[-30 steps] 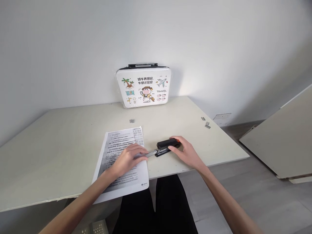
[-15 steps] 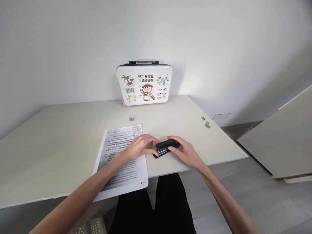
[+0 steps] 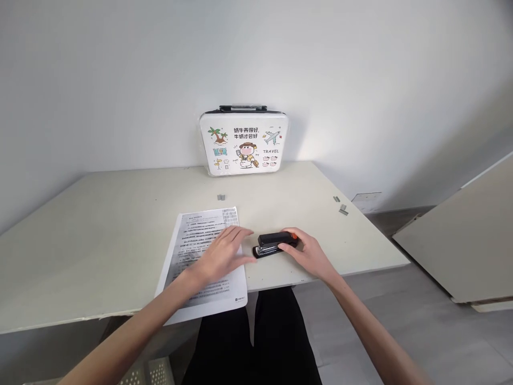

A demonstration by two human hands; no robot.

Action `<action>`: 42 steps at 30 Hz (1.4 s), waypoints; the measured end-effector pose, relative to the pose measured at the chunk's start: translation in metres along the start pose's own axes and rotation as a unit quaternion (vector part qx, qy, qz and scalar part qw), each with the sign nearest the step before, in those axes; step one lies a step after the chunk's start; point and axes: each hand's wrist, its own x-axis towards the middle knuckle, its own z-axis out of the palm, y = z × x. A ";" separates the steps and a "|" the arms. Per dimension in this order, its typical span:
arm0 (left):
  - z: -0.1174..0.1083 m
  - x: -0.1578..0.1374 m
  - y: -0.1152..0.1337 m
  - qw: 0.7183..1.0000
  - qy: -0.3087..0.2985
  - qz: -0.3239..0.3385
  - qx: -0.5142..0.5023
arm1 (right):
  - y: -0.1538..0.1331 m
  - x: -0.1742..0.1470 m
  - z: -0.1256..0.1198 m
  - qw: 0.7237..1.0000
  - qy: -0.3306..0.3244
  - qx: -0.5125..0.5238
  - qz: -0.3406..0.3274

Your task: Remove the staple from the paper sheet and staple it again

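Observation:
A black stapler point(image 3: 272, 239) with an orange piece at its rear rests on the pale table, its front end pointing left. My right hand point(image 3: 310, 252) grips its rear end, thumb on the near side and fingers on the far side. Over the right part of a printed sheet of paper point(image 3: 218, 291) is my left hand point(image 3: 224, 251), open, thumb and fingers spread. Its fingertips are just left of the stapler's front end and hold nothing. The hand and forearm cover part of the printed text.
A white case point(image 3: 245, 144) with cartoon prints and a black handle stands against the wall. A small strip of staples point(image 3: 221, 197) lies behind the paper. More staple strips point(image 3: 343, 209) are near the right table edge. The paper's lower end overhangs the table's front edge.
My left hand has let go of the stapler's front end and drawn back left, its fingers opening. My right hand stays on the rear of the stapler. The view has shifted slightly.

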 end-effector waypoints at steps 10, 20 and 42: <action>-0.027 -0.124 0.014 0.986 -0.122 -0.014 0.112 | -0.005 -0.002 0.001 0.999 -0.002 0.013 0.036; -0.022 -0.109 0.053 0.987 -0.146 -0.008 0.071 | -0.008 -0.002 0.000 0.999 -0.002 0.009 0.041; -0.023 -0.100 0.080 0.983 -0.180 0.040 -0.012 | -0.011 -0.001 0.001 0.999 0.002 0.006 0.038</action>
